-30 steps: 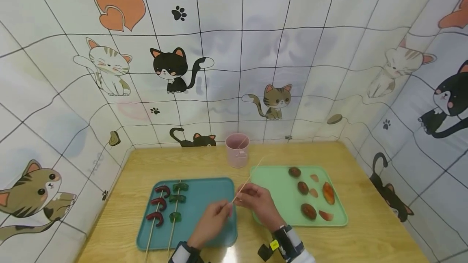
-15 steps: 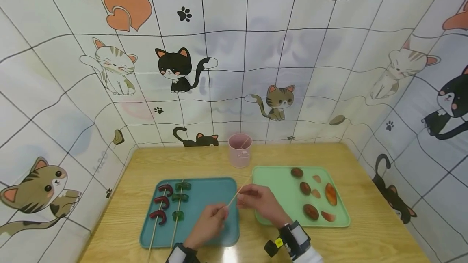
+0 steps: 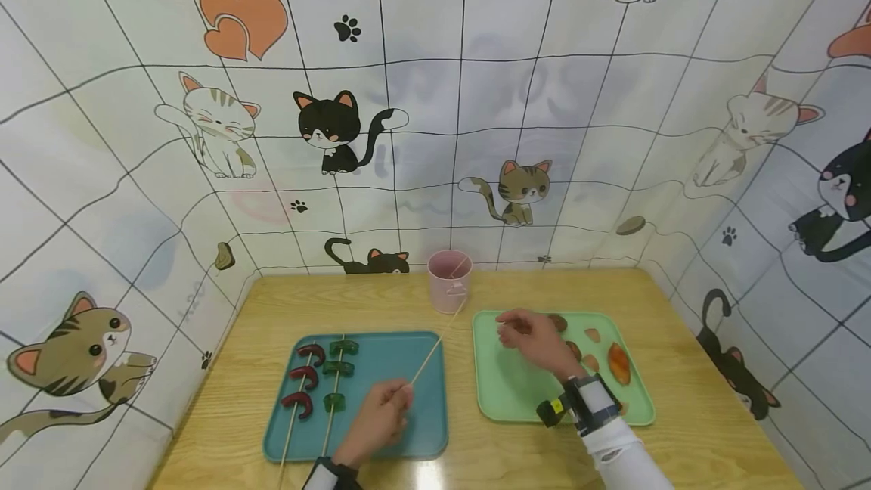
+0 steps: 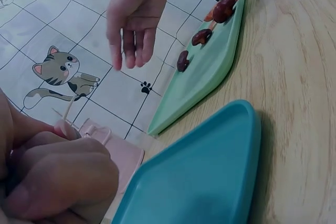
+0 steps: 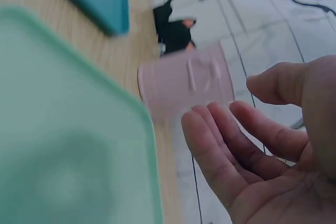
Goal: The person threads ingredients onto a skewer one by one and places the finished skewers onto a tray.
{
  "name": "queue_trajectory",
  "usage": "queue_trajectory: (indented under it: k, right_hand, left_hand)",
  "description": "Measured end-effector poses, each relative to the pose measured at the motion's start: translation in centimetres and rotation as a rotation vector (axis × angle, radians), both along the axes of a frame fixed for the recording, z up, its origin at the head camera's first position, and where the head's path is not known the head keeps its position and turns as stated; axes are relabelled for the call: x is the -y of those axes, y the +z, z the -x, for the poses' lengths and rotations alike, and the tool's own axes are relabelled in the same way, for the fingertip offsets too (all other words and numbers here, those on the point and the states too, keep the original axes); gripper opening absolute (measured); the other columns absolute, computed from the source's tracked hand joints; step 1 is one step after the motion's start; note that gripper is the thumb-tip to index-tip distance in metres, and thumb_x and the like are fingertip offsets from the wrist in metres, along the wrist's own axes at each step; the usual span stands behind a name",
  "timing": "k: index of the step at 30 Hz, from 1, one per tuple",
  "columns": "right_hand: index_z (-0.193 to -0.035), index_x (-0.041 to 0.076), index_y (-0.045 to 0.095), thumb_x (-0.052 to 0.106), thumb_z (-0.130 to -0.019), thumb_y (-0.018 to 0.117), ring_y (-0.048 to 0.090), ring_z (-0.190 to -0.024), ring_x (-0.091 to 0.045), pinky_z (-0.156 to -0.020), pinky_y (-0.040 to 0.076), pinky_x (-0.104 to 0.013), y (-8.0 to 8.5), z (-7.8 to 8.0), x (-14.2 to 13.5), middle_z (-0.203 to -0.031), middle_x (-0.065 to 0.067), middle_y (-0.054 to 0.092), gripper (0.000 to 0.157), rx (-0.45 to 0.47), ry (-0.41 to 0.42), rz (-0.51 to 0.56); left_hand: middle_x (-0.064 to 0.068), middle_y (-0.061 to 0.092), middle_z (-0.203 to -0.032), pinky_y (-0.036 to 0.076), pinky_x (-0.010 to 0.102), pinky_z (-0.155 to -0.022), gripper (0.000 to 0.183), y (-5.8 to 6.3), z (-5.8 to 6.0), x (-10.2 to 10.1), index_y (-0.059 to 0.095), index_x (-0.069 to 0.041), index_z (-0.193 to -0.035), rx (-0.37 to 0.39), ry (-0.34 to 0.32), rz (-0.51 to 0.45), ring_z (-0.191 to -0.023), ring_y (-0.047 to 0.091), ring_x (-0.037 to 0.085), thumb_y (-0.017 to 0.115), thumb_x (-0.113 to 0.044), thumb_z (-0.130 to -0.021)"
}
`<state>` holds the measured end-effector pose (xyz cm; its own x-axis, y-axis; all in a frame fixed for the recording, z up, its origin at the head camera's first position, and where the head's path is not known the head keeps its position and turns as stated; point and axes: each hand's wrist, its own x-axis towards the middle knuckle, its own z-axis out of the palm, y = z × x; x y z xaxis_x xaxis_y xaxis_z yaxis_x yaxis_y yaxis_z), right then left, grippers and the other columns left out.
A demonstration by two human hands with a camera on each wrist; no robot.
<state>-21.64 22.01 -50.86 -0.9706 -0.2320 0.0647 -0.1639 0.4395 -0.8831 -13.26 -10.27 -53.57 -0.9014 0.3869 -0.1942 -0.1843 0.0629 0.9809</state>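
Observation:
My left hand [image 3: 382, 414] pinches the lower part of a thin bare wooden skewer [image 3: 434, 351] over the blue tray [image 3: 384, 354]. The skewer slants up and away toward the pink cup. My right hand [image 3: 537, 340], holding nothing, hovers over the light green tray [image 3: 503, 392]. Its fingers are loosely bent and apart from the thumb in the right wrist view. Closest to it are glossy dark red-brown oval pieces [image 4: 224, 10], partly covered by the hand in the head view. An orange elongated piece [image 3: 619, 364] and small pinkish pieces [image 3: 593, 335] lie beside them.
On the blue tray's left side lie two loaded skewers, one with curled dark red pieces [image 3: 304, 379], one with green pieces [image 3: 338, 368]. Their lower ends cross the tray's front edge. A pink cup [image 3: 449, 289] stands at the back by the cat-print curtain [image 3: 422, 134].
My right hand has let go of the skewer and moved right, over the green tray. My left hand keeps the skewer and has shifted slightly left and down.

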Motion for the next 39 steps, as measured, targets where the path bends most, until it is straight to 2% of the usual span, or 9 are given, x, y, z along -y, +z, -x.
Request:
queue_trajectory:
  k: [4,6,11,17,21,27,33,39]
  right_hand:
    - [-0.125,0.007,0.068,0.023,-0.101,0.065,0.070,-0.102,-0.026,-0.084,0.058,-0.039,0.0,1.8,-3.0,-0.115,-0.014,0.073,0.029,-0.080,-0.110,-0.234]
    - [-0.128,0.005,0.066,0.023,-0.101,0.065,0.069,-0.107,-0.030,-0.087,0.057,-0.043,-0.2,2.6,-4.4,-0.121,-0.016,0.071,0.032,-0.104,-0.137,-0.317]
    - [-0.135,-0.003,0.060,0.019,-0.097,0.067,0.066,-0.114,-0.043,-0.093,0.055,-0.054,-1.1,4.0,-7.0,-0.133,-0.028,0.062,0.044,-0.090,-0.136,-0.439]
    - [-0.135,-0.005,0.060,0.015,-0.092,0.071,0.060,-0.120,-0.049,-0.098,0.050,-0.061,-1.9,5.0,-8.4,-0.132,-0.032,0.061,0.048,-0.020,-0.115,-0.570]
    - [-0.132,-0.006,0.062,0.011,-0.089,0.073,0.060,-0.113,-0.048,-0.096,0.049,-0.061,-2.1,5.3,-8.6,-0.126,-0.033,0.063,0.048,-0.027,-0.093,-0.624]
    - [-0.125,-0.007,0.065,0.006,-0.084,0.073,0.058,-0.096,-0.036,-0.089,0.051,-0.056,-2.3,5.7,-8.4,-0.111,-0.027,0.060,0.044,-0.036,-0.097,-0.658]
    - [-0.123,-0.007,0.066,0.003,-0.082,0.073,0.058,-0.094,-0.033,-0.088,0.051,-0.053,-2.8,6.2,-8.3,-0.109,-0.024,0.057,0.042,-0.012,-0.121,-0.669]
    - [-0.124,-0.006,0.065,0.002,-0.078,0.075,0.058,-0.093,-0.034,-0.086,0.051,-0.052,-2.8,6.3,-8.2,-0.108,-0.023,0.059,0.048,0.005,-0.125,-0.678]
  left_hand:
    - [-0.008,0.032,-0.055,0.025,0.023,-0.039,0.039,-0.2,-0.1,0.1,0.041,0.014,-0.089,-0.007,0.013,0.021,-0.042,0.028,0.006,0.044,-0.019,-0.110]
    - [-0.008,0.032,-0.054,0.025,0.023,-0.039,0.039,-0.3,-0.1,0.2,0.041,0.015,-0.088,-0.008,0.019,0.028,-0.041,0.028,0.005,0.045,-0.018,-0.109]
    - [-0.009,0.031,-0.051,0.025,0.023,-0.039,0.040,-0.4,-0.4,0.4,0.040,0.013,-0.084,-0.012,0.022,0.053,-0.040,0.027,0.005,0.046,-0.017,-0.109]
    - [-0.010,0.030,-0.049,0.024,0.022,-0.039,0.040,-0.4,-0.7,0.4,0.038,0.008,-0.078,-0.030,0.022,0.090,-0.039,0.026,0.004,0.047,-0.018,-0.107]
    - [-0.011,0.029,-0.049,0.024,0.022,-0.038,0.039,-0.4,-0.8,0.3,0.038,0.006,-0.076,-0.036,0.016,0.093,-0.038,0.026,0.004,0.045,-0.017,-0.107]
    - [-0.010,0.029,-0.048,0.024,0.022,-0.037,0.039,-0.8,-0.8,0.5,0.037,0.006,-0.076,-0.026,0.014,0.056,-0.037,0.024,0.003,0.045,-0.016,-0.108]
    - [-0.009,0.029,-0.049,0.025,0.022,-0.037,0.040,-0.9,-0.9,0.6,0.036,0.012,-0.080,-0.015,0.034,0.045,-0.037,0.025,0.004,0.045,-0.016,-0.107]
    - [-0.009,0.030,-0.049,0.025,0.022,-0.037,0.041,-1.2,-1.0,0.7,0.038,0.011,-0.080,-0.004,0.051,0.041,-0.037,0.026,0.004,0.047,-0.017,-0.107]
